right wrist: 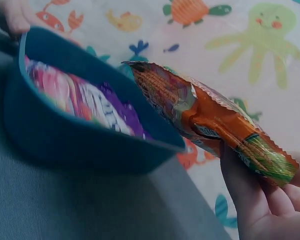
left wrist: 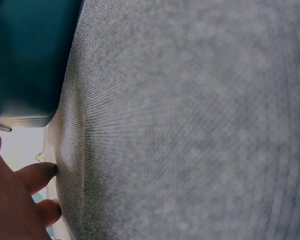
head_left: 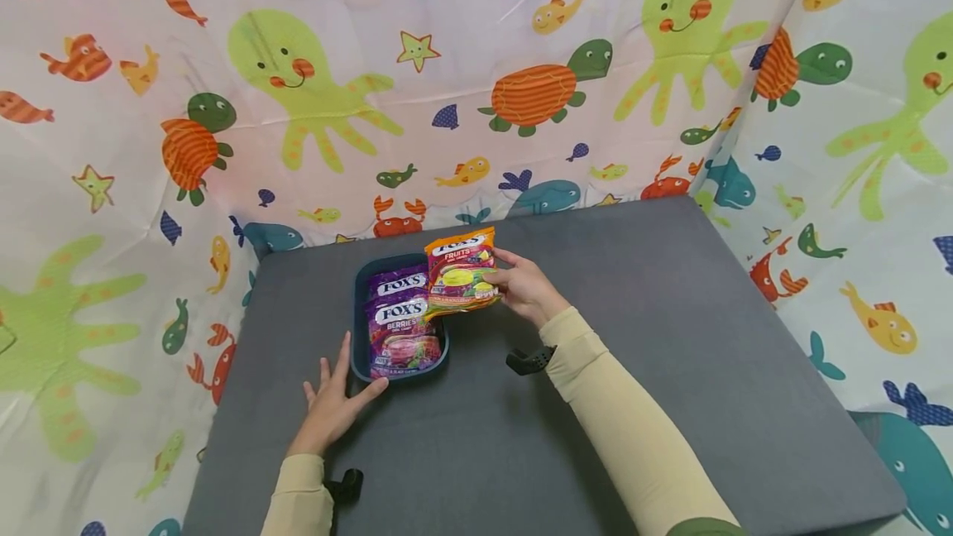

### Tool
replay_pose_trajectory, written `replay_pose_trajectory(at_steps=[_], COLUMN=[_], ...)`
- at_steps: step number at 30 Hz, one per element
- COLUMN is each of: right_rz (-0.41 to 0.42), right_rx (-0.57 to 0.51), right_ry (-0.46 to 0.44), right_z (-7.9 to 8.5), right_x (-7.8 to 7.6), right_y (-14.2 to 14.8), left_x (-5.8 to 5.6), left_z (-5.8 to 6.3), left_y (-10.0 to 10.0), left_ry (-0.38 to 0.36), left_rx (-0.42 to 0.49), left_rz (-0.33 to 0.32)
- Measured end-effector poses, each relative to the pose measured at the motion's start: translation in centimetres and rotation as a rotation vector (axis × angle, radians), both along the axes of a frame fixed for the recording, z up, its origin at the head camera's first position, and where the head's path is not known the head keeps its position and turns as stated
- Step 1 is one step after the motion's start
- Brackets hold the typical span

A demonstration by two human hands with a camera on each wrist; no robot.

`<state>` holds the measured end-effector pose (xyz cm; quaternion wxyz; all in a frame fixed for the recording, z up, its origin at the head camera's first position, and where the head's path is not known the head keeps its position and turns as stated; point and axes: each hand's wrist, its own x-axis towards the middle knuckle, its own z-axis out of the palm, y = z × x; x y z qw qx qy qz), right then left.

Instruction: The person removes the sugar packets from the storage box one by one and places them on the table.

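My right hand [head_left: 527, 286] pinches an orange candy bag [head_left: 460, 273], labelled Fox's Fruits, by its right edge. In the head view the bag overlaps the right rim of a dark blue-green bin [head_left: 361, 329]; the right wrist view shows it tilted above that rim. Two purple Fox's candy bags lie in the bin, a Berries bag [head_left: 404, 337] in front and another purple bag [head_left: 397, 281] behind it. With fingers spread, my left hand [head_left: 332, 412] rests at the bin's near left corner, thumb right at the rim.
The bin stands on a grey cloth-covered table [head_left: 633, 337], left of its middle. Behind and beside the table hangs a white curtain [head_left: 447, 23] printed with sea animals. A black strap mount [head_left: 530, 361] sits at my right wrist, and another mount [head_left: 345, 486] at my left.
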<state>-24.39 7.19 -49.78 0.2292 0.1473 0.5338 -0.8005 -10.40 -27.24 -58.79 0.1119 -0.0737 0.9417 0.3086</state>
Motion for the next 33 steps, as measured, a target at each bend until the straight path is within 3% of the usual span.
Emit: replay_pose_trajectory(at_steps=[15,24,33], right_rz=[-0.056,-0.019,-0.033], right_rx=[0.074,0.069,0.079], right_ry=[-0.079,-0.099,-0.139], right_z=[-3.5,-5.6,-6.7], right_x=[-1.1,-1.5,-2.2], right_y=[3.2,3.5,3.3], left_x=[0.0,-0.1,0.0], left_z=[-0.3,-0.1,-0.1], left_y=[0.0,-0.1,-0.2], left_ry=[0.016,0.011,-0.005], left_rx=[-0.009,-0.016,-0.004], left_rz=[0.007,-0.003,-0.011])
